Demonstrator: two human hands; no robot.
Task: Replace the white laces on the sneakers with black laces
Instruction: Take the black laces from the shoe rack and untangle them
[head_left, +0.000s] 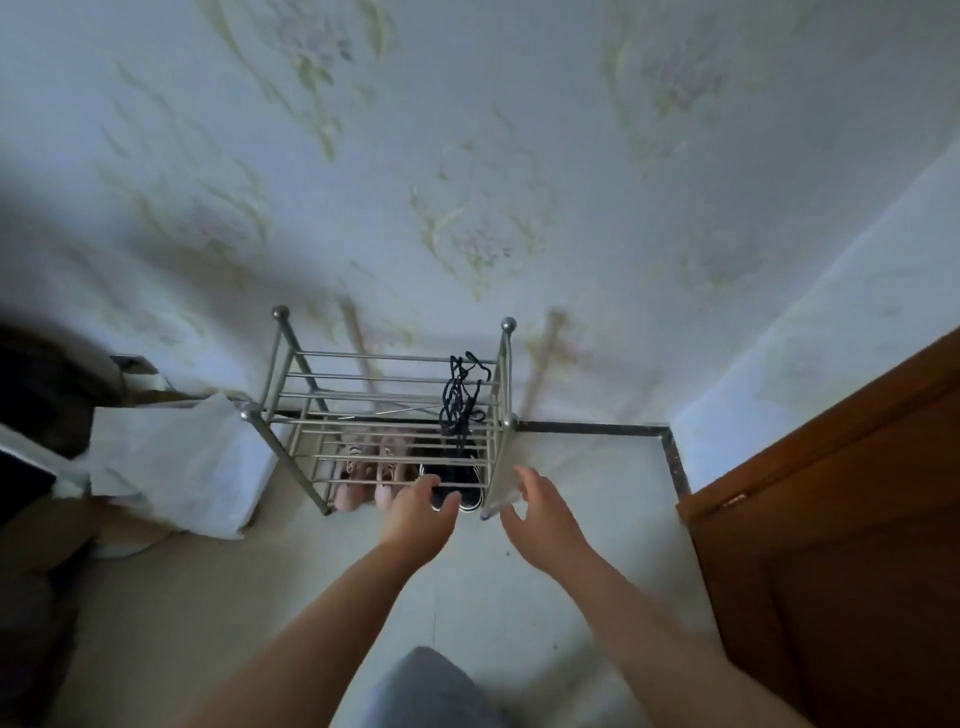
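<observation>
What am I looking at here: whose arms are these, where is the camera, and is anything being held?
There is no machine: a person wears a wide-angle camera on the head, which looks forward and down. The left hand and right hand reach toward a metal shoe rack against the wall; both look open and hold nothing. A tangle of black laces lies on the rack's top bars. On a lower shelf stand dark sneakers and, beside them, a pinkish pair of shoes. A brown wooden door stands to the right.
</observation>
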